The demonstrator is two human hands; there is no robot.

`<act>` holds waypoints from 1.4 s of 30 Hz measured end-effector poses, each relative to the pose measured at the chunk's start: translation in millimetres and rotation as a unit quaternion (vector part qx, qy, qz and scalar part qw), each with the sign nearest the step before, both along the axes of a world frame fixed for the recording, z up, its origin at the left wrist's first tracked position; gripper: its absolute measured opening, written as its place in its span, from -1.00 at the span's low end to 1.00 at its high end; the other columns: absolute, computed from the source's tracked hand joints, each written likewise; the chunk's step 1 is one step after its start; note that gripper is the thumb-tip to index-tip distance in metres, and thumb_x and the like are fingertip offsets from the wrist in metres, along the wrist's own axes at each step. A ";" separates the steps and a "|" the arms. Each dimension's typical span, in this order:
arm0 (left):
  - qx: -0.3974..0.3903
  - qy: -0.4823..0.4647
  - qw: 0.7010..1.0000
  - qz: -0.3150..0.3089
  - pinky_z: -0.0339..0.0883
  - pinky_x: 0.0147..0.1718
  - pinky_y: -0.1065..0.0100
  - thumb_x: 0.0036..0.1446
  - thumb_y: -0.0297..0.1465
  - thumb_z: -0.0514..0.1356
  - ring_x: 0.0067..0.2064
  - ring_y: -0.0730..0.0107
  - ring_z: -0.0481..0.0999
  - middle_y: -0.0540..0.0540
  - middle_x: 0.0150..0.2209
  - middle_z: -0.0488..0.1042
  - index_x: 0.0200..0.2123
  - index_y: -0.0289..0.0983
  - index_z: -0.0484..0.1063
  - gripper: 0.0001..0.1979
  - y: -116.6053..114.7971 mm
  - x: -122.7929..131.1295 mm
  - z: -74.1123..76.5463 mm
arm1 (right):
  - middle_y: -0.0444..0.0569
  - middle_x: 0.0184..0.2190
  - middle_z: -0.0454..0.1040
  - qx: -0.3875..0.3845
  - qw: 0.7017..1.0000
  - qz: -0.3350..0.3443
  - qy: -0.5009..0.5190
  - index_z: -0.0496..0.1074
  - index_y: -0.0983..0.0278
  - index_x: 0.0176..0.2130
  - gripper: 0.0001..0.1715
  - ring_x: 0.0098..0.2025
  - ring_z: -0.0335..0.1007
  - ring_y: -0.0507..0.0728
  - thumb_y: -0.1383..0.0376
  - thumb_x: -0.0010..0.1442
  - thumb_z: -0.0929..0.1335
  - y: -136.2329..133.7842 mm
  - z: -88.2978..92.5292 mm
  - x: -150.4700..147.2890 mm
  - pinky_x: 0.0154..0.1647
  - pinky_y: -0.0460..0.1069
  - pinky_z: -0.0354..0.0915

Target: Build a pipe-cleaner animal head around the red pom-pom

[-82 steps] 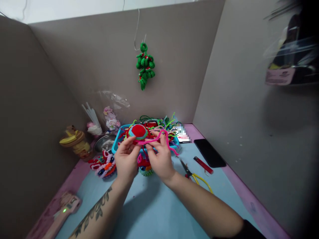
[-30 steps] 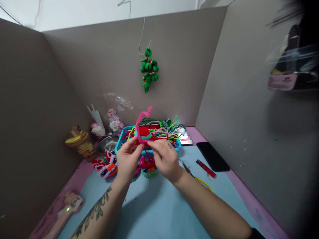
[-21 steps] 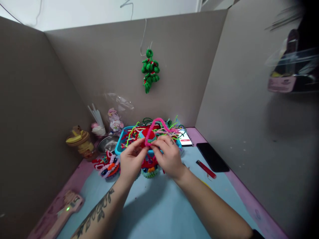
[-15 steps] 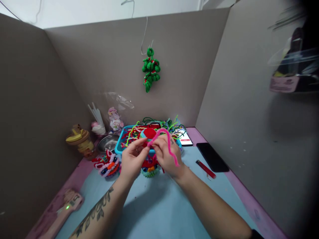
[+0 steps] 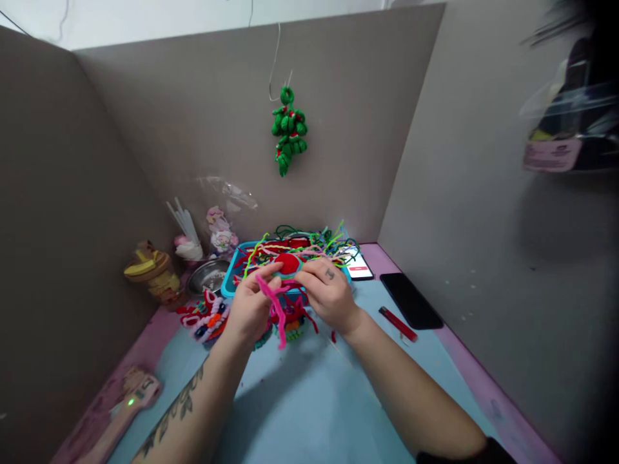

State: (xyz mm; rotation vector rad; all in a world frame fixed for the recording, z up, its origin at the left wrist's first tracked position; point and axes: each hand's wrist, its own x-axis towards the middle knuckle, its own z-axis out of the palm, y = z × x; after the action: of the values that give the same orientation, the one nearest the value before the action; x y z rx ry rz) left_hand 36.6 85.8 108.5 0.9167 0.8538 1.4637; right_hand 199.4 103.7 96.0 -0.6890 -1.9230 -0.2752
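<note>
Between my two hands is a round red crocheted piece (image 5: pixel 289 263) with a light teal edge, held up above the table. My left hand (image 5: pixel 249 309) pinches its left side, thumb and fingers closed. Fingers of my right hand (image 5: pixel 329 295) are closed on its right edge. A bright pink fuzzy yarn strand (image 5: pixel 277 308) runs from the piece across my left thumb, its loose end hanging down. Below and behind the hands are a crocheted figure (image 5: pixel 294 320) in red, orange and green, partly hidden, and a similar colourful crocheted figure (image 5: pixel 210 317) to the left.
A blue basket (image 5: pixel 231 274) full of coloured yarn ends stands behind the hands. To its left are a metal bowl (image 5: pixel 206 278) and a brown cup (image 5: pixel 157 277). A red cutter (image 5: pixel 397 323), a black phone (image 5: pixel 411 301) and a lit phone (image 5: pixel 360 266) lie right. Partitions enclose the table.
The pink strand has swung from over my right hand to the left, and now hangs over my left thumb. The red piece shows more between my hands. The view has shifted slightly.
</note>
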 end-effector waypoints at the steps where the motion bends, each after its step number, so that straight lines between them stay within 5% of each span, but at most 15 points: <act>1: -0.002 0.005 1.000 0.003 0.32 -0.48 0.51 -0.30 -0.44 0.45 -0.52 0.56 0.43 0.02 -0.52 0.50 -0.27 -0.30 0.58 -0.60 -0.4 0.6 0.5 | 0.00 -0.33 0.46 0.006 1.000 0.002 0.002 0.49 0.21 -0.26 -0.70 -0.26 0.32 0.13 0.49 0.21 0.22 -0.1 0.0 0.4 -0.23 0.02 0.31; 14: 0.040 -0.010 0.997 0.063 0.43 -0.25 0.36 -0.35 -0.52 0.44 -0.33 0.39 0.56 -0.09 -0.33 0.62 -0.28 -0.30 0.57 -0.59 -0.8 9.0 -1.0 | -0.04 -0.38 0.46 -0.051 0.988 0.009 0.143 0.47 0.21 -0.34 -0.86 -0.26 0.37 0.12 0.41 0.18 0.33 -1.2 -0.7 -9.6 -0.18 0.06 0.34; 31: 0.061 -0.030 0.993 0.094 0.40 -0.35 0.44 -0.40 -0.56 0.45 -0.41 0.47 0.52 0.01 -0.44 0.57 -0.39 -0.27 0.55 -0.64 -4.1 10.3 2.2 | -0.02 -0.30 0.43 -0.144 0.964 -0.035 0.223 0.53 0.19 -0.30 -0.84 -0.21 0.37 0.13 0.35 0.20 0.32 -17.3 2.0 -24.6 -0.10 0.08 0.34; 37: 0.043 -0.032 0.994 0.098 0.38 -0.39 0.46 -0.36 -0.49 0.47 -0.47 0.52 0.48 0.02 -0.49 0.55 -0.33 -0.27 0.56 -0.62 -4.5 9.4 2.1 | -0.03 -0.28 0.43 -0.238 0.931 0.017 0.276 0.55 0.19 -0.34 -0.87 -0.16 0.38 0.13 0.30 0.14 0.36 -13.8 0.9 -28.2 -0.06 0.07 0.33; 42: 0.037 -0.019 0.994 0.101 0.33 -0.46 0.51 -0.39 -0.47 0.48 -0.51 0.57 0.44 0.04 -0.53 0.51 -0.33 -0.28 0.56 -0.59 -2.9 8.3 0.3 | 0.03 -0.03 0.36 -0.309 0.902 0.007 0.301 0.55 0.21 -0.40 -0.91 0.10 0.26 0.22 0.25 0.05 0.41 -12.8 4.6 -28.7 0.18 0.14 0.14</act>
State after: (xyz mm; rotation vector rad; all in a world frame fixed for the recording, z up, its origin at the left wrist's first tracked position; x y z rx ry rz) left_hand 44.9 82.9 108.8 0.8735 0.8891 1.6916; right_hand 170.7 90.9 100.6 -1.0279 -1.3903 0.5389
